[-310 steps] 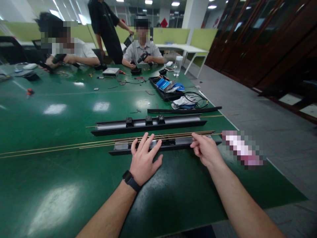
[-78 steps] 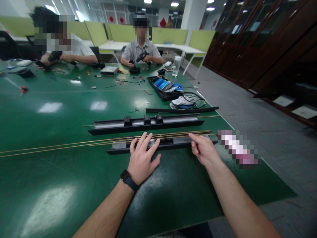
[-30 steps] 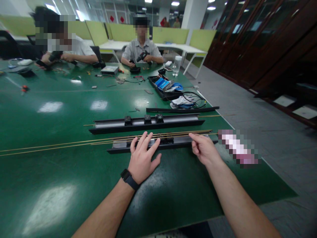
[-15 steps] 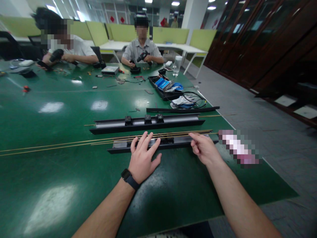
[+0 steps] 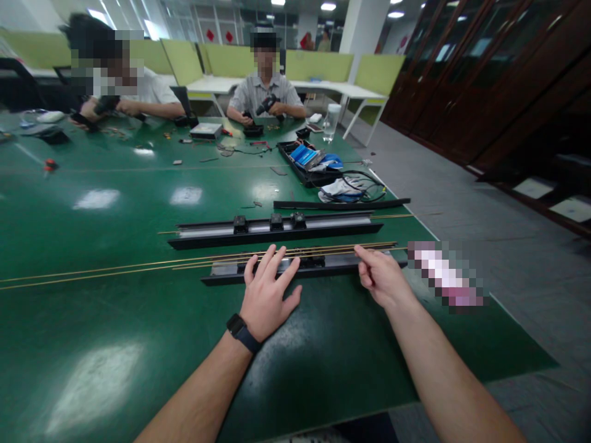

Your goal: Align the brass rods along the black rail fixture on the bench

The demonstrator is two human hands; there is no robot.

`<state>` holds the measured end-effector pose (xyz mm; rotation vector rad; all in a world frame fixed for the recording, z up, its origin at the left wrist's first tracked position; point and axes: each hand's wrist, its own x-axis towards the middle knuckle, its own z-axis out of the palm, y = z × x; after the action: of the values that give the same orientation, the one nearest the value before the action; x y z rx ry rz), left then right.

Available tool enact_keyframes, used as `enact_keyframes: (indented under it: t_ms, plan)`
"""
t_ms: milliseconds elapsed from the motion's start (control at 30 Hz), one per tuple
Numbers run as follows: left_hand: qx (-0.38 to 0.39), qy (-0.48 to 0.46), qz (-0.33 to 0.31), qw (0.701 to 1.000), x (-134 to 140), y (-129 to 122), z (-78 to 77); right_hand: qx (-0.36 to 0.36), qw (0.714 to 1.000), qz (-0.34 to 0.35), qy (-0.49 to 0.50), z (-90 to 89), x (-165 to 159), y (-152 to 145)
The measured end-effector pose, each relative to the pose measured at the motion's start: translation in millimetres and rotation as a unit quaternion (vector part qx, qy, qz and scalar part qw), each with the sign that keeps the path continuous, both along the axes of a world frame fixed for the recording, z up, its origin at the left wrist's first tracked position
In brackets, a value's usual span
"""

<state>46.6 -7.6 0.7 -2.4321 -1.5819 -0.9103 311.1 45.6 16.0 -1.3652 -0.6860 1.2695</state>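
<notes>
Several long, thin brass-coloured rods (image 5: 138,266) lie across the near black channel (image 5: 221,280), running far out to the left. My left hand (image 5: 268,295), with a watch on its wrist, is spread flat, its fingertips resting on the rods and the channel. Towards the channel's right end, my right hand (image 5: 381,274) is closed, its index finger reaching to the rods and the other fingers curled in; a rod appears pinched there, though the grip is partly hidden. Behind them stands a second black channel (image 5: 277,237) with three black blocks and a rod passing through it.
A black strip (image 5: 341,204) lies farther back, beside gloves and a cable (image 5: 351,186). Past these are a black tray (image 5: 309,178) with blue items and a clear cup (image 5: 330,123). Two people across the green table (image 5: 115,307) hold power drills. A blurred-out patch lies at right.
My right hand's fingertip has shifted very slightly right along the rods, and the short rod ends at left have moved a little right too. My left hand stays in place.
</notes>
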Motion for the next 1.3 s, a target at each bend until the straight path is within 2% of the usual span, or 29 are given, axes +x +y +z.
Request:
enact_keyframes:
  t_ms: [333,600,767,1000,1300]
  plan:
    - [0.004,-0.003,-0.002,1.0,-0.8,-0.7,1.3,0.001,0.999,0.016,0.032,4.6,1.0,-0.8]
    - [0.001,-0.001,-0.002,1.0,-0.1,-0.5,1.2,-0.01,1.0,-0.012,0.004,2.5,-1.7,-0.8]
    - [-0.005,0.002,0.0,1.0,0.1,-0.5,1.4,-0.003,1.0,-0.008,-0.014,1.9,-0.4,-0.1]
    - [-0.001,-0.006,-0.004,1.0,-0.4,-0.3,2.1,0.004,0.999,0.018,0.03,2.3,3.6,0.4]
    - [-0.004,0.002,-0.001,1.0,-0.5,-0.4,2.7,-0.01,1.0,-0.01,0.004,5.0,-0.1,-1.1]
